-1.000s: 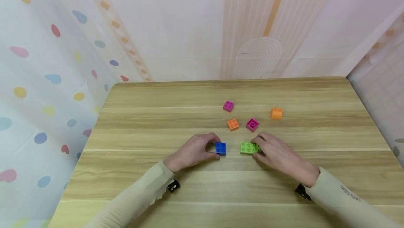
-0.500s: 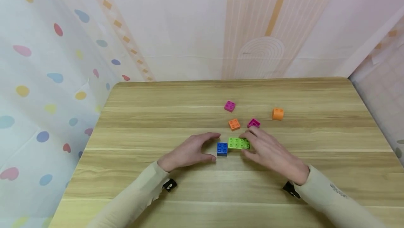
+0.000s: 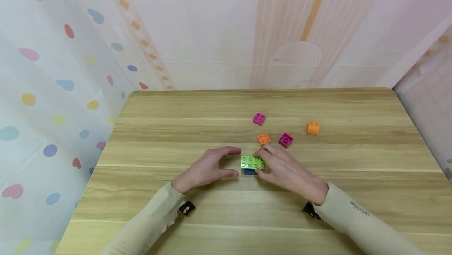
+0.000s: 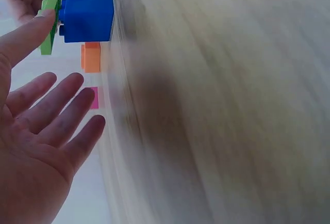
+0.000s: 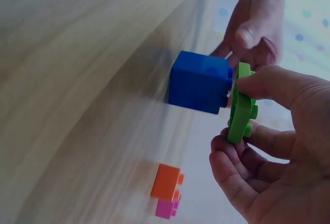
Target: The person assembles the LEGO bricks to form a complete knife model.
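Observation:
In the head view my right hand [image 3: 289,170] pinches a flat lime green building brick [image 3: 252,163] at its right end. Beneath it a blue building brick [image 3: 250,172] stands on the table, mostly covered from above. The right wrist view shows the green plate tilted just over the studs of the blue cube-like brick [image 5: 198,82], with a slim gap between them. My left hand [image 3: 208,168] is left of both bricks, thumb and fingers spread apart and holding nothing. In the left wrist view its fingers extend loosely below the blue brick [image 4: 88,16].
Beyond the hands lie an orange brick [image 3: 263,139], a magenta brick [image 3: 259,119] and an upturned magenta brick [image 3: 285,140]. A rounded orange brick [image 3: 312,128] stands farther right. A patterned curtain hangs behind the wooden table [image 3: 183,117].
My right hand has carried the green brick leftward from the table to above the blue one. My left hand has let go of the blue brick and drawn back slightly left.

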Demonstrator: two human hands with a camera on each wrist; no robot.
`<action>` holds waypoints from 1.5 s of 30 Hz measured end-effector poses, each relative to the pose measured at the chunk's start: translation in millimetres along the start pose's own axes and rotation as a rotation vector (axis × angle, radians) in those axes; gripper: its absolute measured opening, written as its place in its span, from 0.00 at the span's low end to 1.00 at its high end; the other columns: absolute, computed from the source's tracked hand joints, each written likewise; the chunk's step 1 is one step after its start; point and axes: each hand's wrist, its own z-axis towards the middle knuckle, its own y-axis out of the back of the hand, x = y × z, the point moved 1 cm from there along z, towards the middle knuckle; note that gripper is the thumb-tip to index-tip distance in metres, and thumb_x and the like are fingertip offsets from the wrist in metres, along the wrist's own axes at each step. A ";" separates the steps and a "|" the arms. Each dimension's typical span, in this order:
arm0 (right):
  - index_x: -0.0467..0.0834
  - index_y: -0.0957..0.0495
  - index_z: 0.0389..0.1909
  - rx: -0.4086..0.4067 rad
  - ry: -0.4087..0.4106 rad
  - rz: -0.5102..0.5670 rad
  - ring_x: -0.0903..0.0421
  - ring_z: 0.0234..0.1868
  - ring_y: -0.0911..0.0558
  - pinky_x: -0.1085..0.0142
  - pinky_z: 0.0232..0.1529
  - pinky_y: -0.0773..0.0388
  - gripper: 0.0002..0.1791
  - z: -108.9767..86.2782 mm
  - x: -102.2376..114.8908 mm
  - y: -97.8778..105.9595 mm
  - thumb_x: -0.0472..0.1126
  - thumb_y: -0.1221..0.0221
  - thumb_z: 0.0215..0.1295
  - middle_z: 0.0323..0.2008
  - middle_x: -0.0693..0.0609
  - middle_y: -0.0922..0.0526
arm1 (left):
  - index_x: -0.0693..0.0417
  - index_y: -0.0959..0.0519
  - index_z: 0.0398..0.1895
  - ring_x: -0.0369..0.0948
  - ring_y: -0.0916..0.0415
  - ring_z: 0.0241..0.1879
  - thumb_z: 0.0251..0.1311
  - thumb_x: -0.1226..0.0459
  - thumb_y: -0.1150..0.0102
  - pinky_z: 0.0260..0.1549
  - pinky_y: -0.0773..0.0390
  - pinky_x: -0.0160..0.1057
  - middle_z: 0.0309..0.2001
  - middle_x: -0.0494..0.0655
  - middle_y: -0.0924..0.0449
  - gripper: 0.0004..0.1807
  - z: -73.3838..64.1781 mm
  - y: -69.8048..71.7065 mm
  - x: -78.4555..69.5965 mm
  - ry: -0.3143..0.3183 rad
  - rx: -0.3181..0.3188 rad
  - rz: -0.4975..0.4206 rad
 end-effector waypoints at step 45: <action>0.38 0.15 0.50 0.074 0.098 -0.043 0.59 0.37 0.25 0.67 0.38 0.24 0.18 6.1 0.1 0.0 0.44 0.27 0.64 0.41 0.51 0.20 | 0.55 0.15 0.49 0.32 0.17 0.41 0.62 0.64 0.26 0.44 0.16 0.33 0.44 0.42 0.12 0.14 17.8 -9.5 -5.1 -0.095 0.027 -0.023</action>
